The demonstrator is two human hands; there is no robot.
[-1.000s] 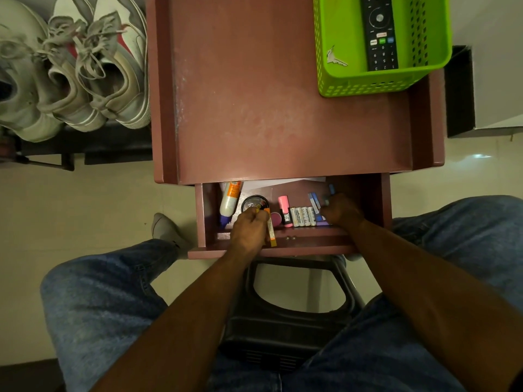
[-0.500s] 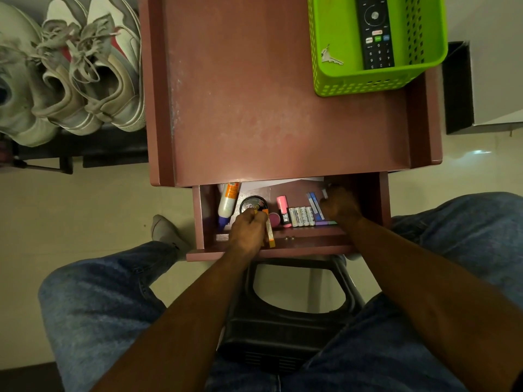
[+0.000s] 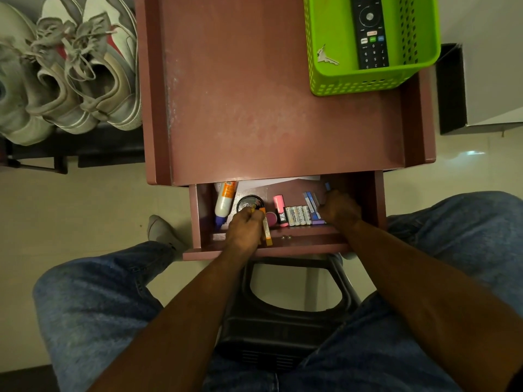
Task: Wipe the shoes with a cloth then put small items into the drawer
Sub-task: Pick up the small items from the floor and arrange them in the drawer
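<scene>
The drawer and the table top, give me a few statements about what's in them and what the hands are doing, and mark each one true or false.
1. The drawer is pulled open. True.
2. The left hand holds an orange marker. True.
3. The remote lies in the drawer. False: it lies in the green basket on the table top.
4. A row of batteries lies in the drawer beside a pink highlighter. True.
5. The right hand rests on the table top. False: it is inside the drawer, at its right end.
6. The shoes sit in the basket. False: they sit to the left of the table.
</scene>
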